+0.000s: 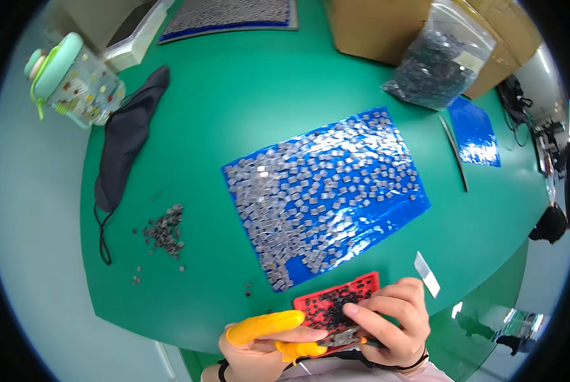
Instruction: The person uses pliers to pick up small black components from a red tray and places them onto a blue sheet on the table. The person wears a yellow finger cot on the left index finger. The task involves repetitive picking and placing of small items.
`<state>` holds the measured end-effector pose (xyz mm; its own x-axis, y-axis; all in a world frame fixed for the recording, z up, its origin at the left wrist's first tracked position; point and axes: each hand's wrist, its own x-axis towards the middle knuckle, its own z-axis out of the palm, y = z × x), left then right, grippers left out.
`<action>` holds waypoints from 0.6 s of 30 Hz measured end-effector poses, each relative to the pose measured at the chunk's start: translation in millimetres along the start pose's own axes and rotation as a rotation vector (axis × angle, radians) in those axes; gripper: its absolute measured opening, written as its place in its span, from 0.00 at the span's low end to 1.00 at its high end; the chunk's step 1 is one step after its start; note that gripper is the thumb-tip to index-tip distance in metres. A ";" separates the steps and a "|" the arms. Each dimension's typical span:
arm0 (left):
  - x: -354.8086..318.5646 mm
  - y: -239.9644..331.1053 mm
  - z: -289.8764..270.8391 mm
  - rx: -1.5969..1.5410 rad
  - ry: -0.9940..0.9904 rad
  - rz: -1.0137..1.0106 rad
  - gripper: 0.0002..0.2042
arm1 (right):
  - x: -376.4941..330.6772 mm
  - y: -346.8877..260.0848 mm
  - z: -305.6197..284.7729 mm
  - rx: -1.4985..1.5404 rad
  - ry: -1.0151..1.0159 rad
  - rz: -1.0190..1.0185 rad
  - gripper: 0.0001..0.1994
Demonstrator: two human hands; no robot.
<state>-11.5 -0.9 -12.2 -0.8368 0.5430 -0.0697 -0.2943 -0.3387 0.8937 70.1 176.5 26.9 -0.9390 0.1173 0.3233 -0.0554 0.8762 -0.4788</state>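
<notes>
My left hand (262,347) wears yellow finger covers on some fingers. Its fingertips are pressed together at the jaws of small cutting pliers (343,337); whatever they pinch is too small to make out. From the right, my right hand (396,321) is closed around the pliers, whose orange-marked handles run into the palm. Both hands hover over the near side of a shallow red tray (375,280), which holds many small black pieces (339,302). Just beyond it lies a blue sheet (387,223) covered with rows of small grey square parts (291,184).
A pile of dark bits (165,232) lies left, near a black pouch (127,140) and a clear bottle (84,86). At the back right, a bag of dark parts (441,67) leans on a cardboard box (374,28). Tweezers (453,153) and a white strip (427,274) lie right.
</notes>
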 end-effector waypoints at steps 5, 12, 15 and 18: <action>-11.6 8.8 20.8 0.302 0.117 0.096 0.21 | -1.1 12.3 -11.9 0.105 0.054 -0.098 0.18; -17.9 -6.2 8.7 0.407 0.180 0.109 0.23 | -20.9 -8.5 -6.3 0.044 0.314 -0.112 0.09; -15.6 -5.3 3.0 0.431 0.122 0.075 0.19 | -21.0 -15.3 -8.1 -0.014 0.375 -0.114 0.08; -14.0 0.5 -1.3 0.416 0.092 0.037 0.17 | -21.7 -24.8 -10.2 -0.057 0.411 -0.107 0.08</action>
<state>-0.6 -9.7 -11.4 -0.8865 0.4593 -0.0561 -0.0673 -0.0080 0.9977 95.2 157.0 40.1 -0.7150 0.1905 0.6727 -0.1161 0.9165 -0.3829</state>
